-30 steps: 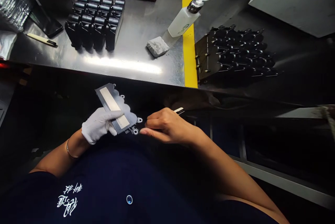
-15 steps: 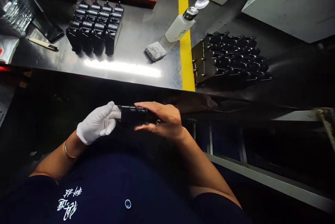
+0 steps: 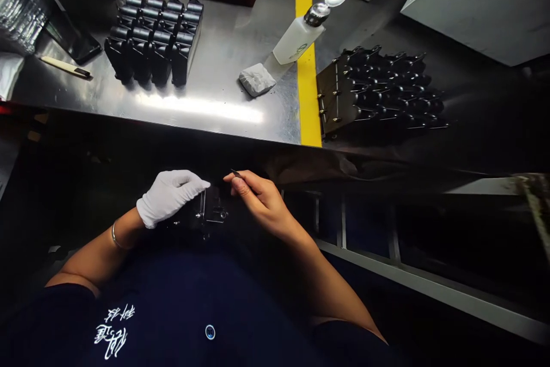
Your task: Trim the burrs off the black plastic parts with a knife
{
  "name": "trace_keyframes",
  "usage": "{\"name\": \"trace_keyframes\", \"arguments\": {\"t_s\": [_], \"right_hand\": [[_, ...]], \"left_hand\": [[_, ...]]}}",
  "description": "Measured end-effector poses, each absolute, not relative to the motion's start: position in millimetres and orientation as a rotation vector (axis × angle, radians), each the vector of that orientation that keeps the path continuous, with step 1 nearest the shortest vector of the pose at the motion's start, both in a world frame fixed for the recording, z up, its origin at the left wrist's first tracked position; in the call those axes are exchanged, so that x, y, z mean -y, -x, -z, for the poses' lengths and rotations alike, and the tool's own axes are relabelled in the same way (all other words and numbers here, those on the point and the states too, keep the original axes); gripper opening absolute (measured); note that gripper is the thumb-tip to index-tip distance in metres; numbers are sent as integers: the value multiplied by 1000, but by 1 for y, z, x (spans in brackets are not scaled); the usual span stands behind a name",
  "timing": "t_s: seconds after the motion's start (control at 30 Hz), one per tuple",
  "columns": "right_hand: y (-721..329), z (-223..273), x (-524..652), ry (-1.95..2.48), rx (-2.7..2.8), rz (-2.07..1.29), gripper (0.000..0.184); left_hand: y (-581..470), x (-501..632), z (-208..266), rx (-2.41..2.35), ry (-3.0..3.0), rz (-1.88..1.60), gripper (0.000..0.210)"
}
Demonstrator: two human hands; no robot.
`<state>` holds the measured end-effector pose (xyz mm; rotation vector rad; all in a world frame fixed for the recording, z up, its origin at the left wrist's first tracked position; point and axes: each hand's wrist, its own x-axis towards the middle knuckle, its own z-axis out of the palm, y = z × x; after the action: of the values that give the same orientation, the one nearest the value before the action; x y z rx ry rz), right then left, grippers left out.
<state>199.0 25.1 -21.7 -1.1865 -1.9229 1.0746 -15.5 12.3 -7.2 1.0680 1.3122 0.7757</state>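
Note:
My left hand point(image 3: 172, 195), in a white glove, is closed with its fingertips pinched on a glossy black part point(image 3: 211, 206). Thin shiny rods and a small round fitting show on that part; its outline is lost against the dark background. Bare and just to the right of it, my right hand point(image 3: 260, 198) pinches a small dark thin piece point(image 3: 235, 173) between thumb and forefinger. Only its pointed tip sticks out, so I cannot tell its kind. A small gap separates the right fingertips from the left glove.
On the metal bench point(image 3: 240, 126) stand black moulded parts in a left block point(image 3: 154, 40) and a right block point(image 3: 382, 89). Between them are a white bottle point(image 3: 296, 40) with its lid up, a folded white cloth point(image 3: 256, 79) and yellow tape point(image 3: 307, 109). A brush point(image 3: 64, 66) lies left.
My right hand has let go of the black part and drawn back slightly, now pinching a small dark piece. The black part has been turned, showing its rods, and my left hand grips its upper edge.

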Motion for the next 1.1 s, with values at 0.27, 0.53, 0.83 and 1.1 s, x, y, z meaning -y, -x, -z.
{"name": "trace_keyframes", "arguments": {"t_s": [0.27,0.53,0.83,1.1], "right_hand": [[-202,11,-16,1062,2100,-1119,31],[-205,15,-10,1016,1994,-1292,35],[-205,18,-6,939,1929,-1353,34],[-204,18,-5,941,1899,-1369,33]], "left_hand": [[14,-12,6,-1263,-1143,-633,35],[19,-12,7,-1250,-1114,-660,41],[18,-11,5,-1251,-1118,-689,41],[18,-11,5,-1237,-1113,-696,36]]}}
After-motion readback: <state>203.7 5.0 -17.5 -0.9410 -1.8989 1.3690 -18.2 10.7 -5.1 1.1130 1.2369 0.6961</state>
